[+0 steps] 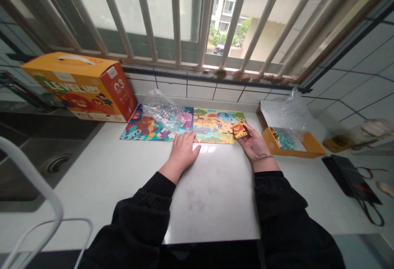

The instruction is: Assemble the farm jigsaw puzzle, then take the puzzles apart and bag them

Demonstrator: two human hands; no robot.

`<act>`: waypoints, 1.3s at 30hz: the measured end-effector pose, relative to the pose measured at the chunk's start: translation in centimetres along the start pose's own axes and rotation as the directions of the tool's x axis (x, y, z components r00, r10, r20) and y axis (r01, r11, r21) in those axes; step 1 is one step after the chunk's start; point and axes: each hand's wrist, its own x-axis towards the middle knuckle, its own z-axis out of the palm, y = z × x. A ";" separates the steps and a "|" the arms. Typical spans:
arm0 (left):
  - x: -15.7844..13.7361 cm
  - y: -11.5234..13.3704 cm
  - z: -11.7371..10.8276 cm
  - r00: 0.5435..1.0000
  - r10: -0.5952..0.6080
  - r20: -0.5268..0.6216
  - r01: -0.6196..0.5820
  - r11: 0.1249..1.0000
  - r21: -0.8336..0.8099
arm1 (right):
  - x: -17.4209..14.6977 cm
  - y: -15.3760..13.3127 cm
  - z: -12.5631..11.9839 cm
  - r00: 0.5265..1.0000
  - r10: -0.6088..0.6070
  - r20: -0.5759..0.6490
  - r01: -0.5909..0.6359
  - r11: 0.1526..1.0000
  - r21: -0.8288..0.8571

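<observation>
A jigsaw puzzle (209, 126) with animals on a yellow and green scene lies on the counter. My right hand (254, 143) holds a puzzle piece (239, 130) with a red and orange picture at the puzzle's right end. Resting flat, my left hand (184, 150) has its fingers spread at the near edge, where the puzzle meets a darker blue and purple picture board (147, 131). A crumpled clear plastic bag (163, 111) lies on that board.
An orange box (89, 84) stands at the back left beside the sink (52, 164). To the right, an open box (310, 145) holds loose pieces and plastic wrap (294, 113). A dark phone or case (352, 178) lies farther right. Window bars (177, 22) rise behind the counter.
</observation>
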 end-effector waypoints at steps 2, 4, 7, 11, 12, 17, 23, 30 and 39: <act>0.0 0.0 0.0 1.000 0.000 -0.001 0.000 1.000 -0.002 | -0.1 0.2 0.2 1.000 -0.005 0.029 0.006 1.000 -0.029; 0.0 0.1 -0.1 1.000 0.003 0.006 -0.003 1.000 -0.005 | -0.4 0.3 0.5 0.999 -0.015 0.050 0.017 0.999 -0.034; -0.1 0.3 -0.3 0.999 0.020 0.032 -0.019 1.000 -0.021 | -0.8 0.4 0.8 0.997 -0.025 0.074 0.025 1.000 -0.003; -0.2 0.7 -0.6 0.996 0.050 0.078 -0.046 0.997 -0.056 | -1.0 0.3 1.0 0.996 -0.024 0.091 0.020 0.999 0.042; -0.2 0.8 -0.6 0.995 0.057 0.084 -0.052 0.997 -0.062 | -1.0 0.3 1.0 0.996 -0.020 0.091 0.016 0.999 0.050; -0.5 1.1 -1.0 0.988 0.111 0.104 -0.102 0.991 -0.085 | -0.8 -0.1 0.8 0.994 0.022 0.104 -0.024 0.999 0.023; -0.7 1.3 -1.4 0.976 0.206 0.069 -0.194 0.970 -0.148 | -1.1 -0.9 0.4 0.977 0.070 0.203 -0.069 0.998 -0.013; -0.5 1.4 -1.6 0.956 0.292 0.012 -0.277 0.920 -0.276 | -1.4 -0.7 1.2 0.959 0.153 0.240 -0.136 0.987 -0.085; -0.1 1.2 -1.2 0.990 0.121 -0.078 -0.144 0.848 -0.510 | -1.8 -1.1 0.9 0.921 0.274 0.276 -0.250 0.961 -0.121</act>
